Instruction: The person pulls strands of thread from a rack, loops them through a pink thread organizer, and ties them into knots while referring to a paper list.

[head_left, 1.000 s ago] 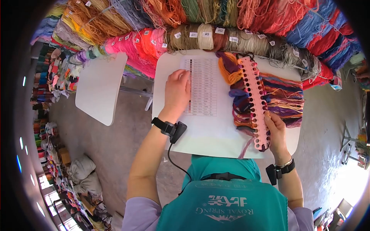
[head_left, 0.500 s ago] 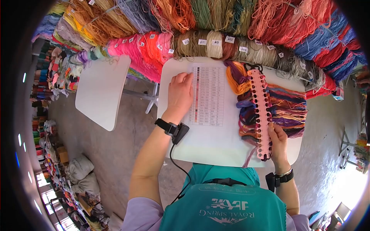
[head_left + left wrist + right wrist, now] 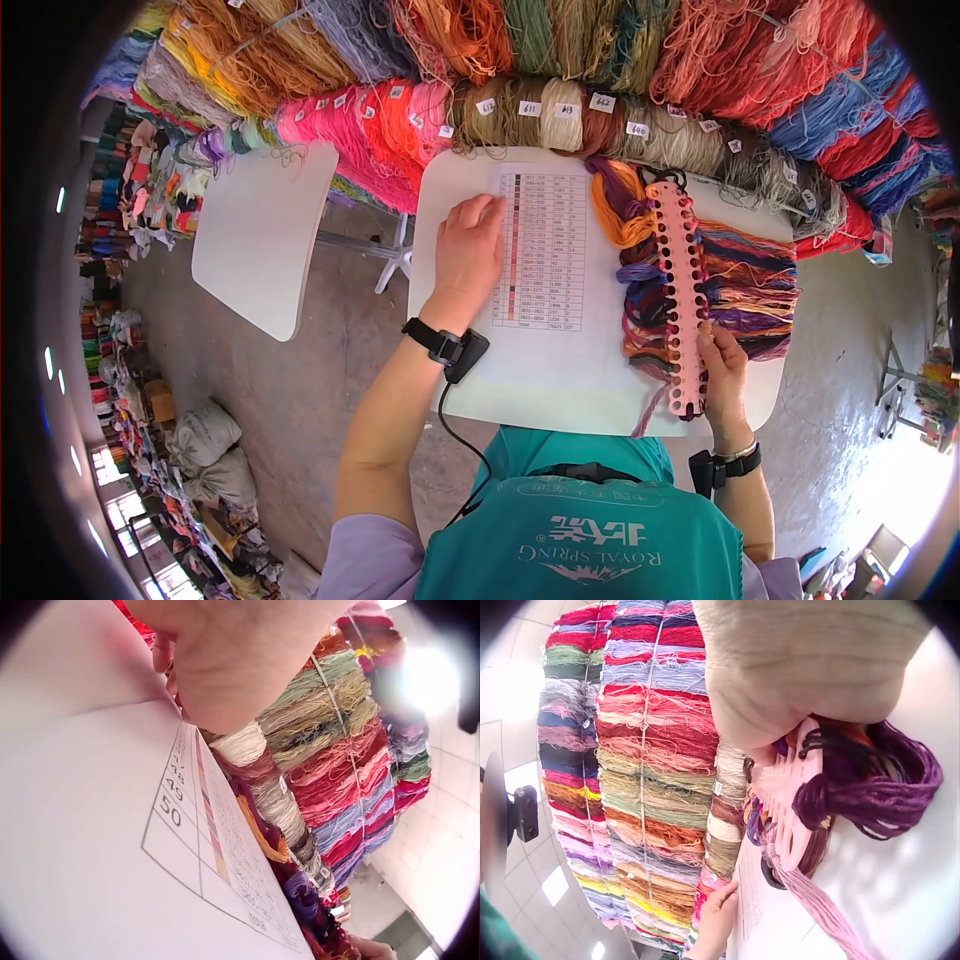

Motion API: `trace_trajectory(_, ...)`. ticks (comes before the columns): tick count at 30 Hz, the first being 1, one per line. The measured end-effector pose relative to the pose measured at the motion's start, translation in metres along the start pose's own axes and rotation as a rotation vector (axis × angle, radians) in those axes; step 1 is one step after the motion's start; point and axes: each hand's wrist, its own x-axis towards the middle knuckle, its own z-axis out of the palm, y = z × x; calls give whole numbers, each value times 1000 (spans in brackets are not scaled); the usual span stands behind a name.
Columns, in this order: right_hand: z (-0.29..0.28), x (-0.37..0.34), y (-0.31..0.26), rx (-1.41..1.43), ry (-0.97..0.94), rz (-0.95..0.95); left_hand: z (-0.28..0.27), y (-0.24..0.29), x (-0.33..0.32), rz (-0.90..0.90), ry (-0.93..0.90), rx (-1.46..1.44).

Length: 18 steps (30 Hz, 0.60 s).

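My left hand (image 3: 468, 255) rests on the left side of a printed colour chart (image 3: 548, 300), its fingertips beside the strip of colour swatches near the top. In the left wrist view, row numbers run along the edge of the sheet. At the right of the white table, my right hand (image 3: 724, 365) pinches the lower right edge of a pink thread holder (image 3: 683, 290), a long card with holes down both sides. Knotted thread bundles (image 3: 745, 290) in purple, orange, red and blue hang from its holes. In the right wrist view, a purple bundle (image 3: 877, 784) loops out beside the palm.
Along the table's far edge lie rolls of thread skeins (image 3: 560, 112) with number tags, and more hanging skeins (image 3: 560, 40) rise behind them. A second white tabletop (image 3: 262, 235) stands to the left. White sacks (image 3: 205, 435) sit on the floor further left.
The head view has shifted, so the table sits slightly lower and further right in it. Both hands keep their places on the chart and the thread holder.
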Motion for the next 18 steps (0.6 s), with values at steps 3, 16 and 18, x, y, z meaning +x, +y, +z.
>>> trace_trajectory(3, 0, 0, 1, 6, 1, 6, 0, 3, -1, -10, -4, 36)
trace_trajectory(16, -3, 1, 8, 67, -14, 4, -7, 7, -7, 6, -40, 87)
trace_trajectory(18, -3, 2, 9, 72, -21, 5, -9, 7, -8, 2, -52, 94)
